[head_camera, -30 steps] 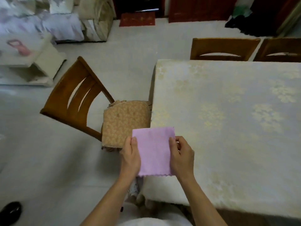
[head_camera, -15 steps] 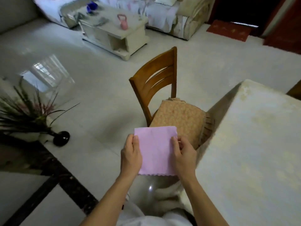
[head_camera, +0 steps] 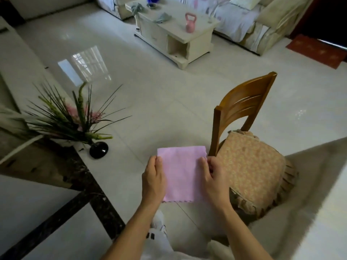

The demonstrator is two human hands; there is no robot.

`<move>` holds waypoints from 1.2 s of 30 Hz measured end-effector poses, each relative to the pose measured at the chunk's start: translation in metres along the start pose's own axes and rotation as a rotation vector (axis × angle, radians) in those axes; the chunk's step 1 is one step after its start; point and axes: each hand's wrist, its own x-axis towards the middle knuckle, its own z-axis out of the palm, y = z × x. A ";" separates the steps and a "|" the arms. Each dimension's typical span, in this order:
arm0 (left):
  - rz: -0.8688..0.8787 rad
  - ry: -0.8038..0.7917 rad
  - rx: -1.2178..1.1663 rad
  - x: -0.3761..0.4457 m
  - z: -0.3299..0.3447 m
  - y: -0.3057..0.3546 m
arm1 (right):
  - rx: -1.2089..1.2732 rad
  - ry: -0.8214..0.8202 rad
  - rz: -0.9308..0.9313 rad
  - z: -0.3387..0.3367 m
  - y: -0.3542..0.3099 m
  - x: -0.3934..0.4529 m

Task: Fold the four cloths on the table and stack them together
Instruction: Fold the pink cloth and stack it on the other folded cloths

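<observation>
A folded pink cloth (head_camera: 181, 173) hangs in the air above the floor, held flat between both hands. My left hand (head_camera: 154, 182) grips its left edge, thumb on top. My right hand (head_camera: 214, 180) pinches its right edge. The dining table (head_camera: 323, 194) with its pale patterned cover shows only as a corner at the lower right. On the low coffee table (head_camera: 176, 27) far back lie two grey-green cloths, one cloth (head_camera: 162, 17) in the middle and another cloth (head_camera: 138, 8) at the left end.
A wooden chair (head_camera: 242, 107) with a cushioned seat stands just right of the hands. A black vase with a plant (head_camera: 98, 150) sits on the floor at the left. A pink kettlebell (head_camera: 190, 22) stands on the coffee table; a sofa (head_camera: 249, 19) lies behind.
The view has swung left, away from the dining table toward the living room. Both hands keep the same hold on the pink cloth.
</observation>
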 end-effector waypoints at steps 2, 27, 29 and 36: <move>-0.007 -0.006 -0.011 0.031 -0.015 0.000 | -0.015 -0.009 -0.008 0.024 -0.020 0.018; -0.008 0.013 0.012 0.262 0.008 0.058 | 0.044 -0.024 0.052 0.106 -0.080 0.236; -0.031 0.017 0.020 0.286 0.023 0.075 | 0.069 -0.038 0.053 0.102 -0.084 0.270; -0.065 0.029 0.002 0.345 0.071 0.130 | 0.086 -0.033 0.043 0.080 -0.094 0.362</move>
